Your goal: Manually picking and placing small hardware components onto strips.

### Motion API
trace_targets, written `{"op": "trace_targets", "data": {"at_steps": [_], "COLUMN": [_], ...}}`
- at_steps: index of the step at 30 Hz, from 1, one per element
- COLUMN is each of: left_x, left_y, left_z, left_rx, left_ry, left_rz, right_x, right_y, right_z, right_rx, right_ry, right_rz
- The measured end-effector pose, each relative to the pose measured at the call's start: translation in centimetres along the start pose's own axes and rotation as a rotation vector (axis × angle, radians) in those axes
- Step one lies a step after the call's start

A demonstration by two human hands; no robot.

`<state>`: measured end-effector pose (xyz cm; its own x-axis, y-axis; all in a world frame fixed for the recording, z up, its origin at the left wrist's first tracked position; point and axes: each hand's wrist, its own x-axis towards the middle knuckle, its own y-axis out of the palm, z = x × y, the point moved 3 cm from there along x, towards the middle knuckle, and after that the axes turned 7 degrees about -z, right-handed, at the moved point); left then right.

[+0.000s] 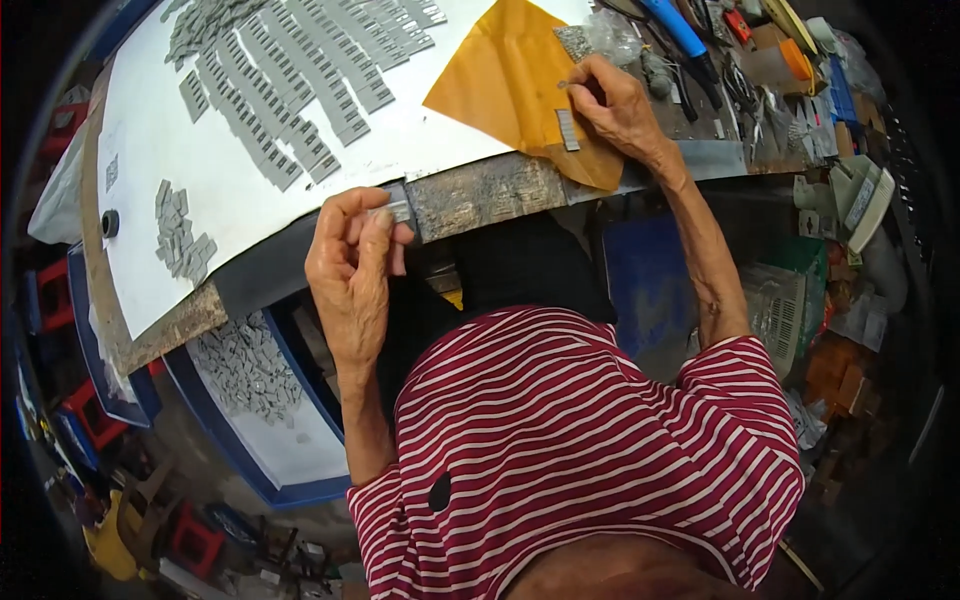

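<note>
At the table's near edge my left hand [352,268] is closed, with thumb and fingers pinching a small flat grey metal piece [399,211]. My right hand [622,112] is held over a brown-orange sheet [490,85], its thumb and forefinger pressed together on a tiny grey part [564,85] whose kind is too small to make out. Just below those fingertips a short strip of grey pieces [567,130] lies on the sheet. A small heap of tiny parts [573,43] sits at the sheet's far right corner.
Long rows of grey pieces [290,85] cover the white tabletop [135,120], with a loose pile [182,235] at the left. Pliers and a blue-handled tool [678,28] crowd the right side. Below the table, a blue tray [285,490] holds many grey parts.
</note>
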<state>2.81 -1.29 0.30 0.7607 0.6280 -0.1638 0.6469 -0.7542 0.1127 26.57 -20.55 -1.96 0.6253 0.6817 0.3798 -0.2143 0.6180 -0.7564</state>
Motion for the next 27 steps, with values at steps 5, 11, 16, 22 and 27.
{"op": "trace_targets", "data": {"at_steps": [5, 11, 16, 22, 27], "left_x": [-0.1, -0.1, -0.2, -0.2, -0.2], "left_y": [0.2, 0.5, 0.5, 0.4, 0.4], "left_z": [0.2, 0.5, 0.6, 0.8, 0.8], "left_rx": [0.023, -0.014, -0.011, 0.003, 0.02], "left_ry": [0.025, -0.005, -0.029, -0.029, -0.035], "left_rz": [0.027, 0.068, 0.073, 0.076, 0.075], "right_x": [0.0, 0.4, 0.8, 1.0, 0.8], "right_y": [0.4, 0.2, 0.1, 0.0, -0.1], "right_z": [-0.4, 0.3, 0.0, 0.3, 0.7], "right_rx": [0.079, -0.074, -0.109, -0.126, -0.109], "right_ry": [0.077, -0.086, -0.091, -0.131, -0.092], "right_rz": [0.017, -0.054, 0.039, 0.059, 0.053]}}
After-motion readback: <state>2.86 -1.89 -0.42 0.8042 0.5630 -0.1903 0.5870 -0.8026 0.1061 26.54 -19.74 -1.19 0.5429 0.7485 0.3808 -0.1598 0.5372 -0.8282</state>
